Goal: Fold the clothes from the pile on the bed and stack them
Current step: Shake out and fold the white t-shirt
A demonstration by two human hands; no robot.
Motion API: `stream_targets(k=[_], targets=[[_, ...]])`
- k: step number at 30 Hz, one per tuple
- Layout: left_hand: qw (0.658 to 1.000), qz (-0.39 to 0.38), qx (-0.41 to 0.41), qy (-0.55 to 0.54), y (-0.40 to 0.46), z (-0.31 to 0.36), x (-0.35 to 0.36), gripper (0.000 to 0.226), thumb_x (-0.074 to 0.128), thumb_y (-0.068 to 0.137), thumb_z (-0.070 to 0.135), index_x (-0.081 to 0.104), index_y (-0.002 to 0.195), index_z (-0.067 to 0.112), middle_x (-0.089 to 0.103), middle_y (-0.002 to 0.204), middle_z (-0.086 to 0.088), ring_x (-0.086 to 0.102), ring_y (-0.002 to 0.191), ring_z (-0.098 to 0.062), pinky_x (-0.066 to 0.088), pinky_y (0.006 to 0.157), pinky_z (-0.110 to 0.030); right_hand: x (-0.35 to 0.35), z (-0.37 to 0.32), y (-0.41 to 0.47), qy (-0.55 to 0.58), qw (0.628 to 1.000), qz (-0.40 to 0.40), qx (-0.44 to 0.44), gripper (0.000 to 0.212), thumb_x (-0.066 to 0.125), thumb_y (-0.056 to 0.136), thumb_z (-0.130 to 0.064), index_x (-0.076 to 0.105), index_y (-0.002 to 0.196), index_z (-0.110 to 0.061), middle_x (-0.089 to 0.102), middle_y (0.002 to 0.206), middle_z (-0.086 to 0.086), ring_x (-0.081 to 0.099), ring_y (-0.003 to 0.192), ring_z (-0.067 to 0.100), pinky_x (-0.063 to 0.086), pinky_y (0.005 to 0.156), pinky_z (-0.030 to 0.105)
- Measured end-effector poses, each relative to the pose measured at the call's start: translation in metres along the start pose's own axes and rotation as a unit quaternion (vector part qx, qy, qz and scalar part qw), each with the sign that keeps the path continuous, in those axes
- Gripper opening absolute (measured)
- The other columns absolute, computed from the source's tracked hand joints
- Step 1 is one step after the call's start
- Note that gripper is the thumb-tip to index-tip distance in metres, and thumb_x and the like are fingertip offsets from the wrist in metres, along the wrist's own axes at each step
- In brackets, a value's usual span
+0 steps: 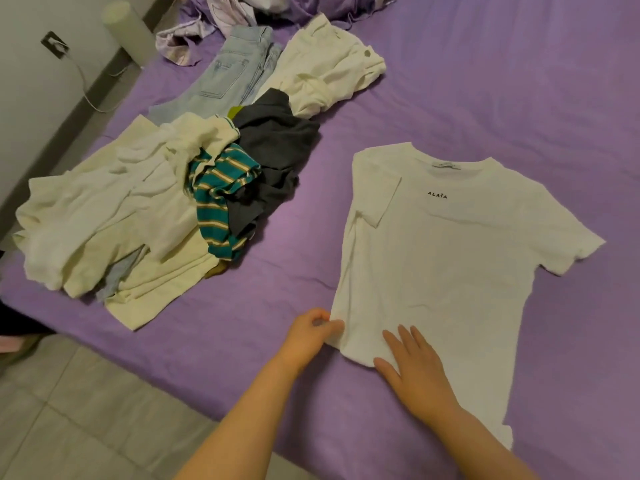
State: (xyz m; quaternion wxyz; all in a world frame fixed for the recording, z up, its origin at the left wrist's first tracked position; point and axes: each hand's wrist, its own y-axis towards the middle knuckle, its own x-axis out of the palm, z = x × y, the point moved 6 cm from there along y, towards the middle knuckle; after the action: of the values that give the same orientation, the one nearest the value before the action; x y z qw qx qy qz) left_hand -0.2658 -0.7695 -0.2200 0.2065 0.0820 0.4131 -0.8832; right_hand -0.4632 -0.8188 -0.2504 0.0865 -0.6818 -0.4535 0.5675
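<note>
We see the crumpled purple bedding [277,5] cut off by the top edge. The small neck label of the white t-shirt [446,165] is too small for us to read. In the pile [138,209], a brown garment [216,270] and a yellow-green one [234,110] show only slivers. Both forearms leave the bottom edge.

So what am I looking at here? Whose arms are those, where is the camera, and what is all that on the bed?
No machine here: a person wears one camera on the head, looking down at their own arms. The bed has a purple sheet. A white T-shirt lies spread flat, one sleeve already folded in. The left hand pinches its folded side edge near the hem; the right hand lies flat on the hem. To the left waits the unfolded pile: cream, dark grey and teal striped clothes, pale jeans behind.
</note>
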Motion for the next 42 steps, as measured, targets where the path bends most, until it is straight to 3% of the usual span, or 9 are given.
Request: stream_targets(k=[2,7,13,18,22,26,31,37,42], targets=[[0.999,-0.016,-0.002,-0.032,-0.006,0.002,-0.001,0.021,0.062,0.092,0.021,0.05,0.074,0.02,0.052,0.074,0.004,0.045,0.067,-0.008,0.038,0.056,-0.014,0.002,-0.003,-0.009,0.018,1.0,0.01,0.002,0.063,0.024,0.096,-0.06,0.011,0.152,-0.034,0.006,0.161,-0.004,0.0,0.148,0.017,0.007,0.119,0.033],[0.987,-0.157,0.009,0.027,-0.026,-0.001,0.005,0.035,0.068,0.088,0.022,0.059,0.12,0.013,0.066,0.116,-0.002,0.063,0.103,-0.016,0.053,0.092,-0.033,-0.001,-0.012,-0.029,0.052,0.998,0.031,0.013,0.065,0.029,0.095,-0.061,0.012,0.152,-0.033,0.011,0.16,-0.006,0.003,0.148,0.015,0.008,0.119,0.033],[0.986,-0.132,0.009,-0.104,-0.044,-0.013,-0.011,0.02,0.055,0.096,0.024,0.063,0.113,0.018,0.072,0.102,0.003,0.069,0.09,-0.01,0.055,0.075,-0.022,0.004,-0.008,-0.048,0.041,0.997,0.04,0.044,0.067,0.03,0.094,-0.062,0.012,0.152,-0.034,0.01,0.161,-0.004,0.002,0.148,0.018,0.008,0.119,0.037],[0.976,-0.037,-0.081,-0.199,-0.043,-0.019,-0.03,0.016,0.056,0.096,0.017,0.063,0.092,0.003,0.052,0.05,-0.003,0.051,0.042,-0.012,0.053,0.049,-0.026,0.016,0.015,-0.061,0.04,0.992,0.035,0.112,0.054,0.025,0.099,-0.055,0.022,0.15,-0.037,0.019,0.159,-0.004,0.005,0.148,0.02,0.009,0.117,0.038],[0.993,0.023,-0.079,0.085,-0.034,-0.038,-0.046,0.022,0.061,0.09,0.011,0.063,0.106,-0.004,0.068,0.086,-0.021,0.065,0.076,-0.036,0.049,0.063,-0.034,0.033,0.035,-0.071,0.009,0.987,-0.011,0.158,0.046,0.025,0.101,-0.049,0.035,0.145,-0.037,0.013,0.16,-0.002,0.002,0.148,0.025,0.011,0.118,0.041],[0.938,0.109,0.032,0.327,-0.031,-0.037,-0.049,0.043,0.061,0.088,0.021,0.054,0.128,0.008,0.055,0.126,-0.015,0.049,0.116,-0.035,0.04,0.094,-0.038,0.029,0.053,-0.084,0.019,0.971,0.1,0.216,0.047,0.033,0.101,-0.042,0.031,0.147,-0.031,0.011,0.16,0.005,0.005,0.148,0.026,0.013,0.117,0.037],[0.884,0.009,0.206,0.42,-0.04,-0.025,0.018,0.032,0.053,0.092,0.021,0.06,0.123,0.017,0.056,0.127,-0.004,0.047,0.117,-0.026,0.04,0.093,-0.033,0.032,0.076,-0.101,0.219,0.918,0.165,0.286,0.065,0.05,0.098,-0.026,0.015,0.152,-0.014,0.017,0.158,0.013,0.024,0.142,0.032,0.025,0.113,0.041],[0.849,-0.119,0.198,0.475,-0.043,-0.039,0.08,0.034,0.045,0.098,0.027,0.057,0.129,0.022,0.053,0.132,0.0,0.049,0.118,-0.024,0.045,0.09,-0.034,0.033,0.103,-0.107,0.27,0.878,0.152,0.364,0.069,0.059,0.091,-0.034,0.027,0.147,-0.011,0.056,0.131,0.012,0.051,0.12,0.034,0.037,0.098,0.041],[0.899,0.018,0.193,0.393,-0.037,-0.02,0.061,0.02,0.046,0.094,0.017,0.064,0.087,0.01,0.064,0.101,-0.012,0.056,0.101,-0.036,0.045,0.079,-0.041,0.031,0.112,-0.104,0.31,0.866,0.183,0.347,0.053,0.068,0.085,-0.031,0.053,0.132,-0.011,0.051,0.128,0.018,0.045,0.12,0.034,0.039,0.098,0.038]])
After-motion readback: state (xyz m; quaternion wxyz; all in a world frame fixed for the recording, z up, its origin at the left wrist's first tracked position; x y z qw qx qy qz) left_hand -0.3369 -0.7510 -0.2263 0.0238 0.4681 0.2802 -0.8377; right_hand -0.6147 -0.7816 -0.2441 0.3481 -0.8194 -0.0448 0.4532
